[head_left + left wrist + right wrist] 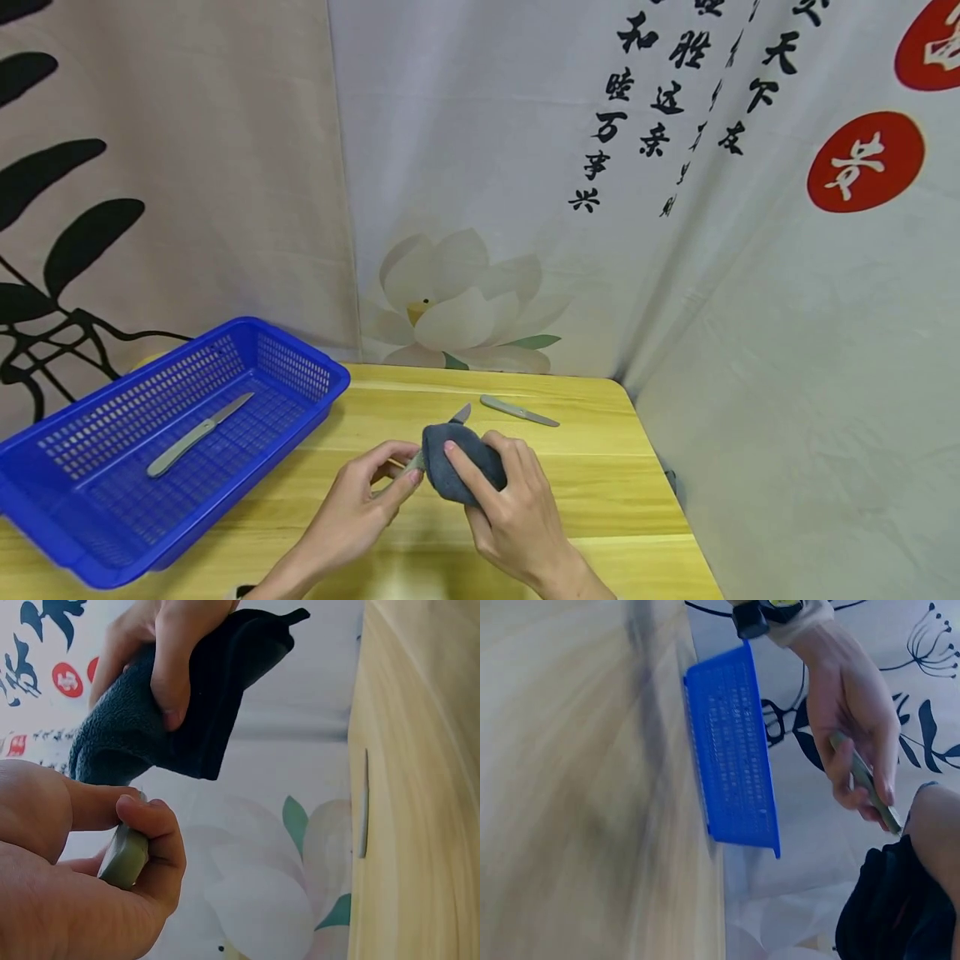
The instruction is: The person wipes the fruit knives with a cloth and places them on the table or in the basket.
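My left hand [360,496] grips the pale green handle of a knife [414,462] above the table. In the left wrist view the handle [126,856] sits between thumb and curled fingers. My right hand [517,508] holds a folded dark grey-blue cloth [457,471] around the knife's blade, and the blade's tip sticks out past the cloth's far side. The right wrist view shows the left hand [855,727] with the green handle and part of the dark cloth [892,907]. A second knife [517,410] lies on the table beyond the cloth.
A blue plastic basket [247,492] stands at the left of the wooden table [622,500], with another green-handled knife [198,435] lying in it. Printed curtains [480,167] hang behind the table and along its right side.
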Demonstrator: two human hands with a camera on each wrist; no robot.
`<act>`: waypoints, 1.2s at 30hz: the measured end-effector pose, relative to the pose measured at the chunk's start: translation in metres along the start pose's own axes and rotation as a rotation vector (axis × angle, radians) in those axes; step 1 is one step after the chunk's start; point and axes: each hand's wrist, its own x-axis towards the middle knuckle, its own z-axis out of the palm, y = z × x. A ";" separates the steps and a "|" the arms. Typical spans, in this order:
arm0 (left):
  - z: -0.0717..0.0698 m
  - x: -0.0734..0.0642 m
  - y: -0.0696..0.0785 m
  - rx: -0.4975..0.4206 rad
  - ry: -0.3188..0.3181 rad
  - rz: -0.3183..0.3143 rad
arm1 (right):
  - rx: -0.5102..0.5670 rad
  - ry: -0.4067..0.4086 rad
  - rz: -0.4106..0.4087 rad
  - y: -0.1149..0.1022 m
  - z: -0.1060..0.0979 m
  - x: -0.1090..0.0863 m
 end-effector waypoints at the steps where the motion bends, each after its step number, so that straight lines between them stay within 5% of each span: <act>1: 0.000 0.000 0.000 -0.001 -0.002 0.004 | 0.005 -0.006 -0.006 -0.002 0.001 -0.001; 13: 0.003 -0.003 0.002 0.002 0.000 0.043 | -0.011 -0.050 -0.010 -0.005 0.004 -0.005; 36: 0.000 -0.006 0.000 0.050 -0.033 0.060 | -0.066 0.000 0.109 0.033 0.005 -0.003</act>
